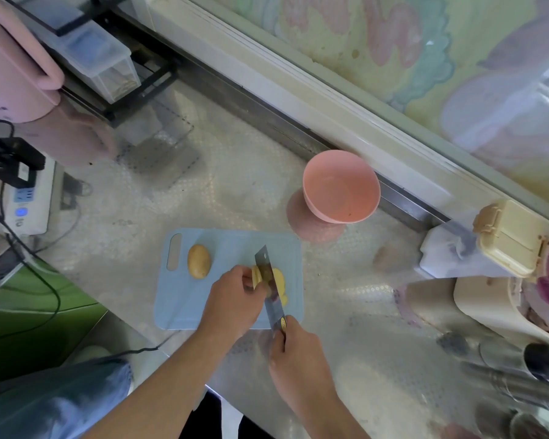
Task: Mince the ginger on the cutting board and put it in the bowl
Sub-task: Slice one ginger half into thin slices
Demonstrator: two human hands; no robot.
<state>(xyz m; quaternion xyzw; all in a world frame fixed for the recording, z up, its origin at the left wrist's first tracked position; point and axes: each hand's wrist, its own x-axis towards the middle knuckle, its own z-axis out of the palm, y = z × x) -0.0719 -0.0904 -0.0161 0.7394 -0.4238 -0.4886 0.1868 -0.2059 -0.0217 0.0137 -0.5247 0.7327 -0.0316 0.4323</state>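
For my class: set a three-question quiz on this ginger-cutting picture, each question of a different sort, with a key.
1. True or false: the pink bowl already holds ginger.
2. Which hand grips the knife? A. left hand B. right hand C. neither
3. Fill in: a whole, uncut ginger piece lies on the board near its ______ slot.

Key
1. False: the bowl looks empty.
2. B. The left hand steadies the ginger being sliced; cut slices lie on the blade's other side.
3. Handle.
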